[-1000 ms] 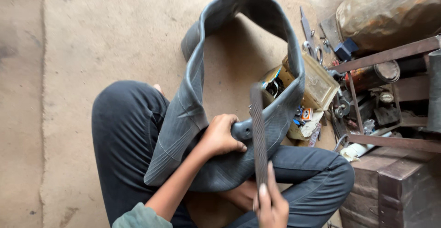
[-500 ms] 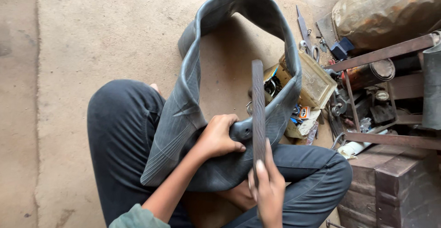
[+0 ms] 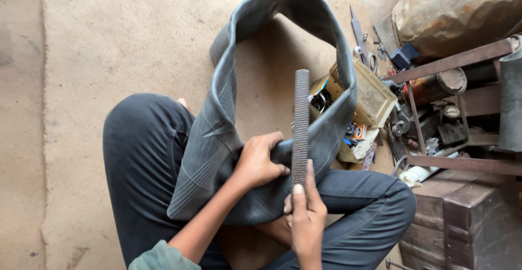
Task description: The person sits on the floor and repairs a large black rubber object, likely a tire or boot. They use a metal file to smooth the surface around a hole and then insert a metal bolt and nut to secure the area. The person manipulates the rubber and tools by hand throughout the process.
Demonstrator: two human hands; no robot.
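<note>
I sit cross-legged on a sandy floor with a large dark rubber inner tube draped over my lap. My left hand grips a fold of the tube near its middle. My right hand holds a long flat metal rasp by its lower end. The rasp stands upright, its toothed face toward me, just right of my left hand and in front of the tube.
To the right an open yellowish box holds small packets and tools. Scissors and metal tools lie beyond it. A rusty metal frame, a sack and a dark metal chest crowd the right side.
The rasp has risen and swung more upright, its tip now higher against the tube. My right hand has shifted up with it. My left hand keeps its grip on the tube.
</note>
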